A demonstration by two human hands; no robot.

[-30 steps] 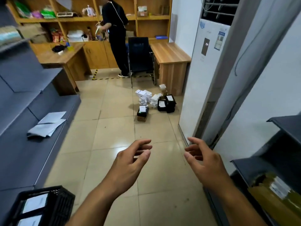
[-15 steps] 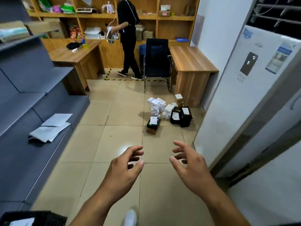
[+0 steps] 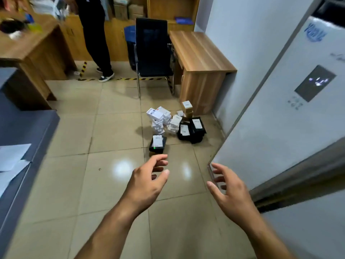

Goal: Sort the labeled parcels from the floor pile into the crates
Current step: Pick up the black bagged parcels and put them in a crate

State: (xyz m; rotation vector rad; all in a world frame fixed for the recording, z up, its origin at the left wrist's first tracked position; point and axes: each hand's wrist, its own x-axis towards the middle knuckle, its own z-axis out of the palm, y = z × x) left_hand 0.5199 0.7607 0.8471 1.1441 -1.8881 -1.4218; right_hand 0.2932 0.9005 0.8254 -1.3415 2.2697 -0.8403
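Parcel pile (image 3: 173, 124) nearer; hands (image 3: 147, 182) empty, floor (image 3: 74, 128) open

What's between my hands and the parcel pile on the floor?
Nothing visible. Only bare floor lies between the left hand, the right hand and the parcel pile; a black parcel sits nearest the left hand.
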